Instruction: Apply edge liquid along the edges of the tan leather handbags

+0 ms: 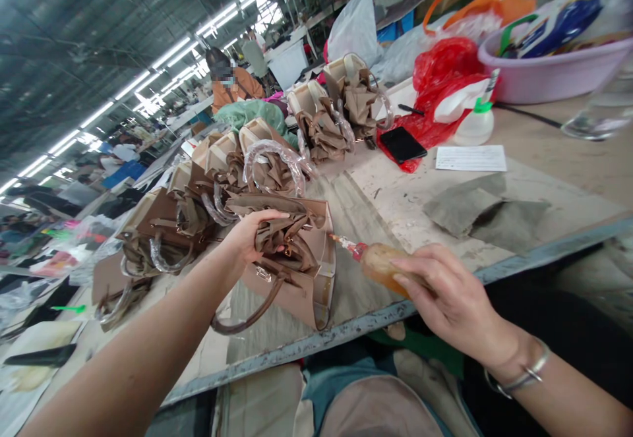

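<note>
A light brown handbag point(291, 292) lies on its side near the table's front edge, its dark lining bunched out of the opening. My left hand point(260, 233) is closed on the bunched lining point(279, 223), with some fingers hidden in its folds. In my right hand point(445, 298) is a squeeze bottle of amber glue point(383, 267), fingers wrapped round its body. The bottle's red-and-white nozzle points left, its tip at or very close to the bag's open side edge; contact cannot be made out. One brown handle point(252, 321) loops toward the table edge.
Several similar handbags point(267, 160) with wrapped handles stand in a row behind and left. To the right are a black phone point(403, 145), a white paper slip point(471, 158), a green-capped bottle point(475, 124), grey cloth scraps point(479, 209) and a purple basin point(554, 74). A person point(235, 84) sits farther back.
</note>
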Action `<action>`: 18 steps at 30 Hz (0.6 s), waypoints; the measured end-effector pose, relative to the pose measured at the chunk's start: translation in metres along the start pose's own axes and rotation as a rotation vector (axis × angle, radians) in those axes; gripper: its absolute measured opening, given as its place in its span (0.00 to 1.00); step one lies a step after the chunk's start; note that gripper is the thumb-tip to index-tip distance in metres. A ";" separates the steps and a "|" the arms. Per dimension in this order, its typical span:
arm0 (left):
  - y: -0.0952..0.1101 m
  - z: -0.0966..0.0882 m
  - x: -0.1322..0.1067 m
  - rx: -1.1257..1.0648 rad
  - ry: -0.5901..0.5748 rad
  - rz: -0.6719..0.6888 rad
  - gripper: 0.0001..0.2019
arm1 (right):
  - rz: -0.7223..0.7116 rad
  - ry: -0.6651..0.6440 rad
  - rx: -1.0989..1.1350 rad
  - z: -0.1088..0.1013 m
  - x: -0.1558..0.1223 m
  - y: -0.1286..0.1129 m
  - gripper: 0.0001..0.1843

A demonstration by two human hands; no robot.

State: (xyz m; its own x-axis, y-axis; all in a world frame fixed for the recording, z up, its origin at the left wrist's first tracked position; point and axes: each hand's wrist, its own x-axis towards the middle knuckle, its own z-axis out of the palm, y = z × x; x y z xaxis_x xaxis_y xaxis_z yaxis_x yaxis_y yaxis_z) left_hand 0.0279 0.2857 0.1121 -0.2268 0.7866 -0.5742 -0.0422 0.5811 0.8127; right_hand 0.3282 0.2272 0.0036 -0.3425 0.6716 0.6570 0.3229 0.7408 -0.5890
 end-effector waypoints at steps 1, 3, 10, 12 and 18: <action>0.000 0.000 0.000 0.000 -0.008 0.002 0.06 | 0.012 0.025 0.013 -0.003 0.000 -0.003 0.16; 0.000 0.000 0.001 -0.004 -0.021 0.005 0.06 | 0.033 0.046 0.048 -0.005 -0.001 -0.009 0.17; 0.002 -0.001 -0.003 -0.001 0.028 -0.009 0.07 | 0.088 -0.137 0.161 0.017 -0.009 0.005 0.14; 0.001 -0.002 -0.004 0.002 0.027 -0.010 0.07 | 0.105 -0.151 0.140 0.023 -0.010 0.014 0.13; 0.000 -0.002 -0.001 0.012 0.007 -0.010 0.06 | 0.031 -0.083 0.067 0.019 0.005 0.027 0.12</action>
State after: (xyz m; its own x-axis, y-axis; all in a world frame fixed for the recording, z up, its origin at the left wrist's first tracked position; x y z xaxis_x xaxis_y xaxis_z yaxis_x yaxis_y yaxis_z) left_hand 0.0259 0.2842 0.1132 -0.2336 0.7793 -0.5815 -0.0324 0.5915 0.8057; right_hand 0.3187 0.2503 -0.0177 -0.4063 0.6906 0.5983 0.2761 0.7170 -0.6401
